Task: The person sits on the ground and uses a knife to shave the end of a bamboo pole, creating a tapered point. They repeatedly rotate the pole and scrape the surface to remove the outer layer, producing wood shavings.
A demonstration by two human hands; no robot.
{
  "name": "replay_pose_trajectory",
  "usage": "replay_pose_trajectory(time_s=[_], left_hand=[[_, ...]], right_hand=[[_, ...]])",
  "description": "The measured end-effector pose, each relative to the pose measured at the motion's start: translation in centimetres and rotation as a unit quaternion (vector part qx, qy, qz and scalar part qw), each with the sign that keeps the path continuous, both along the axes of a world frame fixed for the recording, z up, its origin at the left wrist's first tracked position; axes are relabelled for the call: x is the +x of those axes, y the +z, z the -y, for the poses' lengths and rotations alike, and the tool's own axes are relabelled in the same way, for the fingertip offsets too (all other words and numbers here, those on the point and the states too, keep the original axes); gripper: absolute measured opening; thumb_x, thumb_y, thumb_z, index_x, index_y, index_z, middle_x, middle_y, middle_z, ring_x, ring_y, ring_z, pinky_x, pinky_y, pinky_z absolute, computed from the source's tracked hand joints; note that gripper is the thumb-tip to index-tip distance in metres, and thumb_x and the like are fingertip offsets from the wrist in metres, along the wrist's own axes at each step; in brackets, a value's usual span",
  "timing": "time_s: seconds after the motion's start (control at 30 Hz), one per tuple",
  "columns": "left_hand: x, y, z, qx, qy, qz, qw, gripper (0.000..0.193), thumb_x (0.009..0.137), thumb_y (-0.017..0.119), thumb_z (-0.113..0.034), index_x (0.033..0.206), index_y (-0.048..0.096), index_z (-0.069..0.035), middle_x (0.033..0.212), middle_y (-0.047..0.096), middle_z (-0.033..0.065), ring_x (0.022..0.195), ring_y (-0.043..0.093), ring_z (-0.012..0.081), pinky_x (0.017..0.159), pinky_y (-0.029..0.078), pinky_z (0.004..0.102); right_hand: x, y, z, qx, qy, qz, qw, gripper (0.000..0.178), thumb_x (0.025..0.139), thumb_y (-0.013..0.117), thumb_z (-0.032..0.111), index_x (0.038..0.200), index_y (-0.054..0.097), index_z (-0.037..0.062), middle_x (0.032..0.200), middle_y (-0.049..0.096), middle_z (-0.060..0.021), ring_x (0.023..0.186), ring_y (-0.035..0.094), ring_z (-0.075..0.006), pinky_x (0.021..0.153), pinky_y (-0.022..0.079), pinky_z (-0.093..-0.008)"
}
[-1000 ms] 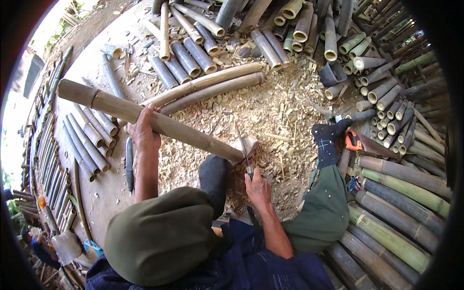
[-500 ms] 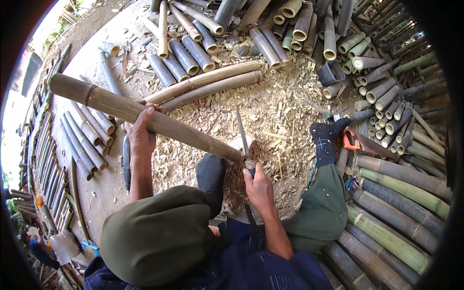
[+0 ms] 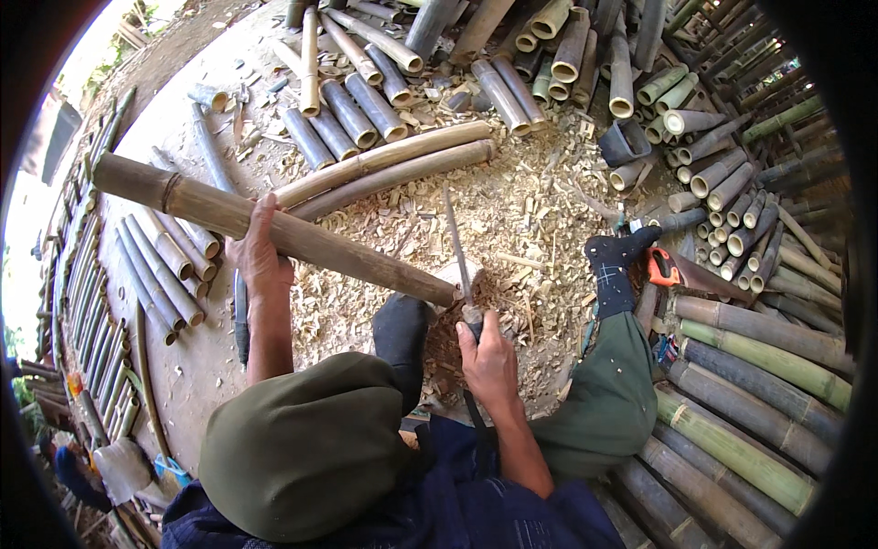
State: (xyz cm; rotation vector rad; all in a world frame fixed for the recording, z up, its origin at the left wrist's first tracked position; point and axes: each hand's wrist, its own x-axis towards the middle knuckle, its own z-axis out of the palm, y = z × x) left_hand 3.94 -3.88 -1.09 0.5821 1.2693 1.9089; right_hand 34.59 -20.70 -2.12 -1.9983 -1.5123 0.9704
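Note:
A thick brown bamboo pole (image 3: pixel 357 252) slants from the upper left down to a pale wooden block (image 3: pixel 455 274), on which its lower end rests. My left hand (image 3: pixel 262 245) is closed around the pole near its middle, gripping from the near side. In my right hand (image 3: pixel 492 361) is the dark handle of a long narrow knife (image 3: pixel 459 240). Its blade points away from me, just right of the pole's lower end and apart from it as far as I can see. My bent left knee and outstretched right leg lie on either side.
Wood chips (image 3: pixel 530 210) cover the ground. Two long bamboo lengths (image 3: pixel 393 174) lie beyond the pole. Cut bamboo tubes are piled at the far side and right. An orange-handled saw (image 3: pixel 663 267) lies by my right foot (image 3: pixel 624 261). A dark bucket (image 3: pixel 626 142) stands beyond.
My left hand has shifted its grip slightly left on the pole, and the pole's upper end has dropped a little. The knife has barely moved.

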Motion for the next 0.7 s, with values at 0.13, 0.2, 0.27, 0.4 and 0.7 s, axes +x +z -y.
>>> replay_pose_trajectory(time_s=[0.13,0.2,0.27,0.4,0.7], left_hand=[[-0.1,0.9,0.6,0.012,-0.008,-0.023,1.0,0.045,0.081,0.087,-0.007,0.115,0.059,0.001,0.097,0.069,0.0117,0.084,0.071,0.0232,0.079,0.059,0.0378],[0.5,0.9,0.5,0.015,-0.032,-0.02,0.999,0.043,0.082,0.086,-0.006,0.115,0.059,0.001,0.097,0.069,0.0117,0.085,0.071,0.0229,0.081,0.059,0.0378],[1.0,0.6,0.1,0.019,-0.05,-0.023,0.998,0.04,0.084,0.083,-0.006,0.116,0.06,0.001,0.096,0.069,0.0114,0.087,0.071,0.0222,0.083,0.059,0.0378],[0.6,1.5,0.9,0.029,-0.086,-0.016,0.996,0.043,0.087,0.079,-0.003,0.123,0.056,-0.001,0.104,0.067,0.0093,0.095,0.07,0.0227,0.089,0.058,0.0398],[0.5,1.0,1.1,0.111,-0.208,0.018,0.972,0.045,0.083,0.077,0.0,0.122,0.053,-0.002,0.101,0.065,0.0096,0.098,0.068,0.0245,0.102,0.054,0.0466]], right_hand=[[-0.7,2.5,-0.2,0.168,-0.015,-0.048,0.985,0.026,0.103,0.063,0.022,0.114,0.053,0.0015,0.093,0.071,-0.0281,0.081,0.072,-0.0471,0.065,0.055,-0.0533],[-0.5,-3.0,0.8,0.101,-0.021,-0.035,0.994,0.029,0.103,0.062,0.026,0.114,0.053,0.0001,0.094,0.071,-0.0287,0.083,0.072,-0.0471,0.067,0.056,-0.0534],[0.5,-8.2,1.0,-0.129,0.01,0.118,0.985,0.037,0.104,0.059,0.034,0.116,0.053,-0.001,0.095,0.071,-0.03,0.087,0.071,-0.0482,0.073,0.056,-0.054],[1.4,-5.4,0.3,-0.029,0.026,0.004,0.999,0.035,0.103,0.059,0.035,0.115,0.053,0.0023,0.089,0.071,-0.027,0.08,0.069,-0.0495,0.069,0.054,-0.0571],[0.4,-8.5,0.8,-0.018,-0.007,0.068,0.997,0.036,0.103,0.059,0.034,0.113,0.053,0.0006,0.084,0.07,-0.0277,0.077,0.068,-0.0517,0.067,0.053,-0.0578]])
